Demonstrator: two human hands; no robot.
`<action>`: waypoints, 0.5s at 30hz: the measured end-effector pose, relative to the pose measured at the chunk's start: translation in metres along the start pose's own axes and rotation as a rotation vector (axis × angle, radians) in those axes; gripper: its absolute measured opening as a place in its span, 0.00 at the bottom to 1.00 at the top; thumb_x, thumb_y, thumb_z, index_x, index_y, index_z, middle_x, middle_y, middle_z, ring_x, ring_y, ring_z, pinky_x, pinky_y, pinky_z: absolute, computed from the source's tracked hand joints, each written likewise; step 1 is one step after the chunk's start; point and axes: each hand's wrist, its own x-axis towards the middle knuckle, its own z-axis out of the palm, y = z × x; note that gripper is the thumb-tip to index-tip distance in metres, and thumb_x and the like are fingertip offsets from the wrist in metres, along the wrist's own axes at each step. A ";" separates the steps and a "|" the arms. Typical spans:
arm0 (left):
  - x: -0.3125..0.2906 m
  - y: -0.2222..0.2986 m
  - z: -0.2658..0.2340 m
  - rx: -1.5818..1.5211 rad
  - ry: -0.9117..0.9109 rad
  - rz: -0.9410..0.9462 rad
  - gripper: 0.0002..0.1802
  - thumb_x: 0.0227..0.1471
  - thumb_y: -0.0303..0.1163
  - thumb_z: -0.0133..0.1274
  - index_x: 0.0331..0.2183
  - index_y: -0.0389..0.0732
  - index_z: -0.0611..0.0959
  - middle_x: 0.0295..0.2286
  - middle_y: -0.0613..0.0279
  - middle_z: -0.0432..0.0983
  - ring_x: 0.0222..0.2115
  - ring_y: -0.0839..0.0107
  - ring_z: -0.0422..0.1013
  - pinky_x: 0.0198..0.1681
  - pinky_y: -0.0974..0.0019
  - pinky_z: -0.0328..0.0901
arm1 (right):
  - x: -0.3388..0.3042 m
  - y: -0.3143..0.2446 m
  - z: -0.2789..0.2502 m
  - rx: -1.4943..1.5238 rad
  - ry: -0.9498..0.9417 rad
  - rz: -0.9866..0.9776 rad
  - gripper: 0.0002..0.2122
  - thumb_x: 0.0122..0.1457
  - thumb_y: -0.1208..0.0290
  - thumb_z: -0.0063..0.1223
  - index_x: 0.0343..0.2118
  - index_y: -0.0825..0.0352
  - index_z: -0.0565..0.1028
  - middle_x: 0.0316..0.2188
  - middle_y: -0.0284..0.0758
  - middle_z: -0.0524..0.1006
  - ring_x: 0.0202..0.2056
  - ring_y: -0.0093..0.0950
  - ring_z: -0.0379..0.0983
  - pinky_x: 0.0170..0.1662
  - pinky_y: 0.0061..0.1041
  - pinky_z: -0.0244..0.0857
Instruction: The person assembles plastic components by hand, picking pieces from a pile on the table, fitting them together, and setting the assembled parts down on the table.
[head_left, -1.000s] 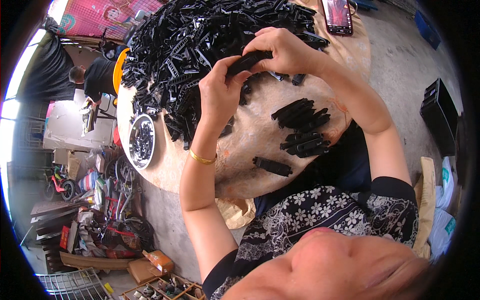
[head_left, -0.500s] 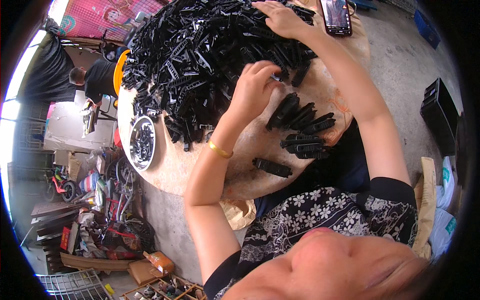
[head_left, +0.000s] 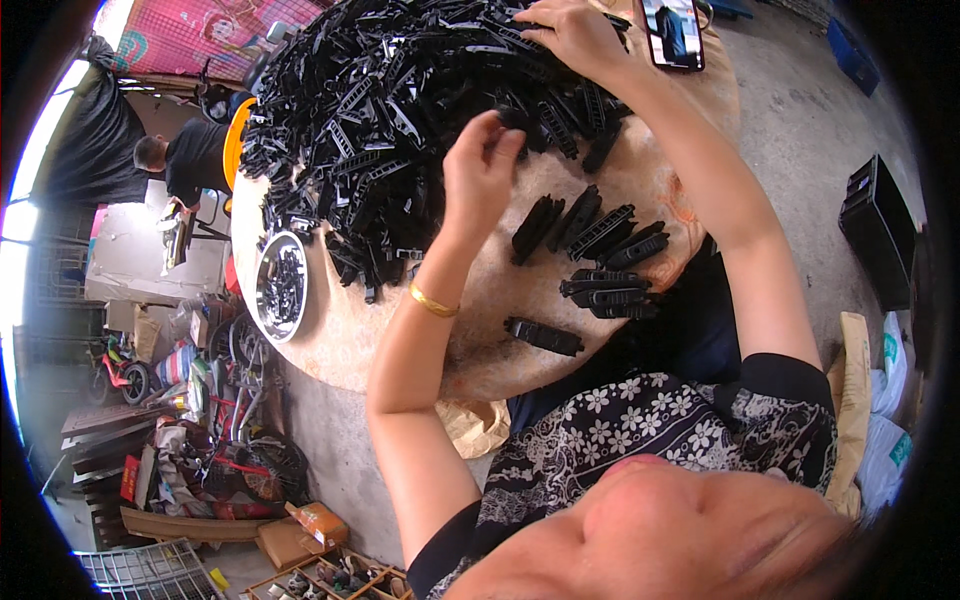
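A big heap of black plastic parts point(head_left: 370, 130), slim and ribbed, covers the far side of the round table point(head_left: 340, 350). At the heap's near edge, my left hand point(head_left: 480, 180) is closed, thumb and fingers around a dark part point(head_left: 513, 120) partly hidden by them. My right hand point(head_left: 580, 42) reaches over the heap's far right, fingers apart and tips touching the parts. Between my arms, several thicker black pieces point(head_left: 603, 232) lie in a slanted row, with a small stack point(head_left: 607, 292) below them and a single piece point(head_left: 544, 336) nearer me.
A round metal dish point(head_left: 283, 290) of small parts sits on the table's left. A phone point(head_left: 672, 35) with a lit screen stands beyond my right forearm. On the floor at right is a black crate point(head_left: 878, 232). Another person point(head_left: 190, 160) works at the far left.
My left hand has drawn back leftward from the right of the heap. The slanted row of pieces now reaches farther left. My right fingers have bent slightly; the phone's picture differs.
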 end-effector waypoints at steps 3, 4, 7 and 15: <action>0.002 0.001 -0.015 -0.560 -0.068 -0.242 0.16 0.59 0.32 0.40 0.47 0.35 0.69 0.39 0.55 0.73 0.37 0.69 0.72 0.42 0.64 0.68 | 0.000 -0.017 0.002 0.053 0.130 -0.118 0.12 0.51 0.69 0.55 0.38 0.67 0.75 0.34 0.38 0.77 0.36 0.32 0.74 0.41 0.24 0.67; 0.002 0.002 -0.016 -0.679 -0.057 -0.283 0.16 0.59 0.32 0.40 0.47 0.35 0.69 0.38 0.56 0.72 0.36 0.68 0.72 0.42 0.64 0.68 | -0.004 -0.019 0.005 0.112 0.127 -0.101 0.11 0.49 0.69 0.56 0.36 0.66 0.76 0.33 0.38 0.77 0.36 0.34 0.74 0.40 0.27 0.67; 0.000 0.003 -0.025 -0.882 -0.027 -0.358 0.16 0.58 0.32 0.41 0.47 0.35 0.69 0.36 0.56 0.72 0.34 0.68 0.72 0.39 0.65 0.69 | -0.014 -0.037 0.012 0.215 0.075 -0.092 0.09 0.46 0.71 0.55 0.32 0.66 0.76 0.32 0.38 0.76 0.35 0.36 0.73 0.40 0.30 0.67; 0.002 -0.001 -0.036 -0.829 0.027 -0.402 0.15 0.56 0.32 0.45 0.44 0.35 0.73 0.34 0.60 0.71 0.31 0.71 0.69 0.34 0.69 0.66 | -0.020 -0.046 0.010 0.389 -0.118 0.074 0.08 0.45 0.73 0.55 0.30 0.66 0.75 0.28 0.39 0.77 0.33 0.33 0.74 0.37 0.26 0.67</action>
